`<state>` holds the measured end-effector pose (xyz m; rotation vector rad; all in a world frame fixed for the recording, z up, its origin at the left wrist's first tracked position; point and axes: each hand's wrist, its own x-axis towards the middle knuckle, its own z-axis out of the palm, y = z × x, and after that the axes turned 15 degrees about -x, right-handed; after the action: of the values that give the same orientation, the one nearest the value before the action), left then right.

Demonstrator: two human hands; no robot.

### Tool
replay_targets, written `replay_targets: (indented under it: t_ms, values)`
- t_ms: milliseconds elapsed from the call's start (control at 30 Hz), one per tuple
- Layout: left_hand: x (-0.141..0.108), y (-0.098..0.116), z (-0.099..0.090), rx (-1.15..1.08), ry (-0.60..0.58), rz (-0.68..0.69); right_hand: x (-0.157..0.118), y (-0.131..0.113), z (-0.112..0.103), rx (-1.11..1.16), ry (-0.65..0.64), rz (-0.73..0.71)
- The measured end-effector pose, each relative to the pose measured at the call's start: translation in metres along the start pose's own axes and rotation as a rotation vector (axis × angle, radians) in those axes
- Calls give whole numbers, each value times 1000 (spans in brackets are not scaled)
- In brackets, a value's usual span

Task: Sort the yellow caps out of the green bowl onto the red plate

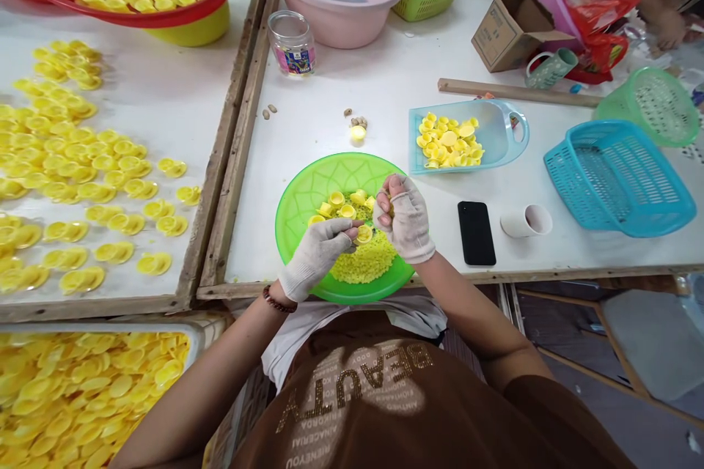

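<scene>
Both hands wear white fingerless gloves and work above a green plastic plate (294, 198). My left hand (322, 249) pinches a small yellow plastic cup (364, 235) between thumb and fingers. My right hand (404, 218) is curled closed just to the right of it; whatever its fingers hold is hidden. On the plate lie several more yellow cups (336, 198), a heap of small yellow pellets (360, 267) and some dark greenish bits. A light-blue scoop (498, 143) holding more yellow pieces (448, 139) stands at the upper right of the plate.
A black phone (477, 233), a white cup (526, 221) and a blue basket (621, 179) stand to the right. Behind are a clear jar (291, 44) and a pink basin (341, 7). Yellow pieces (115, 161) cover the left table; a wooden edge (228, 124) divides the tables.
</scene>
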<state>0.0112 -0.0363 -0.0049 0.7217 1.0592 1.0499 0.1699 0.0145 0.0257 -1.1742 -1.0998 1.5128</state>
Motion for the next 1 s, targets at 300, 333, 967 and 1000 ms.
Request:
replay_targets:
  t_ms: [300,333,967,1000]
  values:
    - [0,8,-14,-119,64,-64,-17,8,-31,-493,-163,15]
    - [-2,9,-13,-149,73,-72,-18,8,-34,-615,-211,-34]
    - [-67,95,-237,1119,1013,293,-21,54,-29,-1826,-679,-395]
    - [-53,99,-245,1154,994,254,-21,53,-28,-1831,-673,-396]
